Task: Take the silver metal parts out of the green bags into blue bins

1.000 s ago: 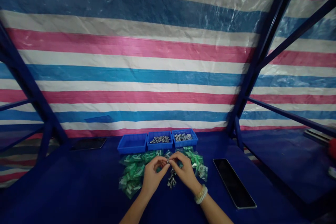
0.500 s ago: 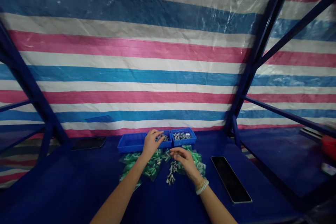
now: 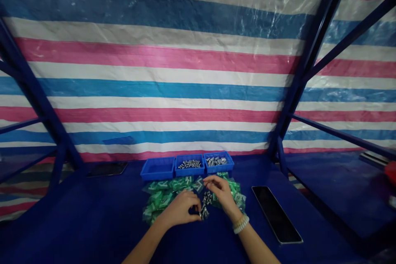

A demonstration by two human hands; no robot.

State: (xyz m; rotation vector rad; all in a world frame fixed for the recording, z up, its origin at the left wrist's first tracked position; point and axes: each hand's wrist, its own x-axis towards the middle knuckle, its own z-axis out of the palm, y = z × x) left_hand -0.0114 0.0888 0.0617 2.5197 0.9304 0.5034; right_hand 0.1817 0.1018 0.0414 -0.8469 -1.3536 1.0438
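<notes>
My left hand [image 3: 183, 208] is low over the table, thumb and fingertips pinched at a small shiny metal part on the near end of a loose pile of metal parts [image 3: 206, 199]. To the right of that pile my right hand [image 3: 221, 192] hovers with curled fingers, thumb and index drawn together; anything between them is too small to make out. Green printed plastic packets [image 3: 159, 198] lie in a heap left of the pile. More green packets [image 3: 238, 196] are partly covered by my right hand.
Behind the packets stand three blue trays: a left tray [image 3: 157, 168] with nothing visible inside, a middle tray [image 3: 189, 171] of small metal parts, and a right tray [image 3: 219, 169] of metal cylinders. A large phone [image 3: 276, 214] lies right, a dark flat device [image 3: 108, 169] back left. Blue frame posts [image 3: 293, 86] flank the table.
My left hand has come back from above the middle tray down to the loose metal pile, uncovering the tray. My right hand has stayed nearly in place. The view has shifted slightly.
</notes>
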